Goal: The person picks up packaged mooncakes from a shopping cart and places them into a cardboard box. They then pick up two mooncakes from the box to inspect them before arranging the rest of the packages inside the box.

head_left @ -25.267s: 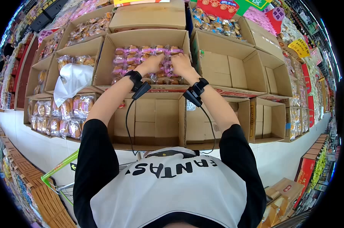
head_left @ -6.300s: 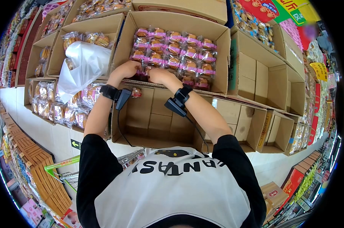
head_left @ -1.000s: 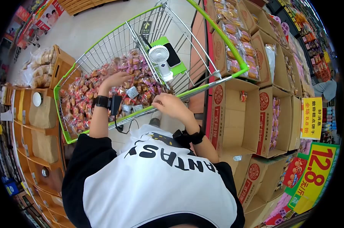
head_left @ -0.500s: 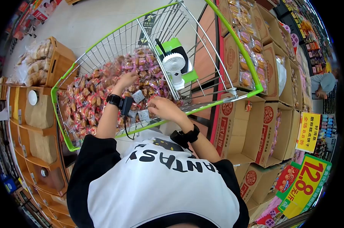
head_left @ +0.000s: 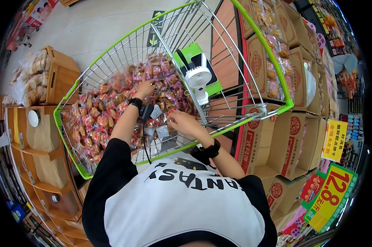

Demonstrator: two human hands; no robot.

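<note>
Small wrapped snacks in red and purple packets (head_left: 101, 111) fill the near-left part of a green-rimmed shopping cart (head_left: 112, 46). My left hand (head_left: 145, 87) lies on top of the pile, its fingertips hidden among the packets. Closer to the cart's near rim is my right hand (head_left: 182, 122), its fingers curled together beside a bit of red wrapper. What they pinch is too small to make out. Between and below the hands lie packets with white labels (head_left: 156, 112). A white handheld fan (head_left: 199, 78) stands beside a green item (head_left: 190, 53) behind the wire divider.
Cardboard boxes (head_left: 258, 140), some holding packaged snacks, line the right side near yellow price signs (head_left: 334, 140). A wooden crate of bagged bread (head_left: 64, 76) and wooden shelves (head_left: 42, 152) stand at left. Another person (head_left: 346, 62) is at the far right.
My left hand has shifted a little further up and right over the packets. My right hand stays near the near rim, fingers curled. The whole view has shifted slightly.
</note>
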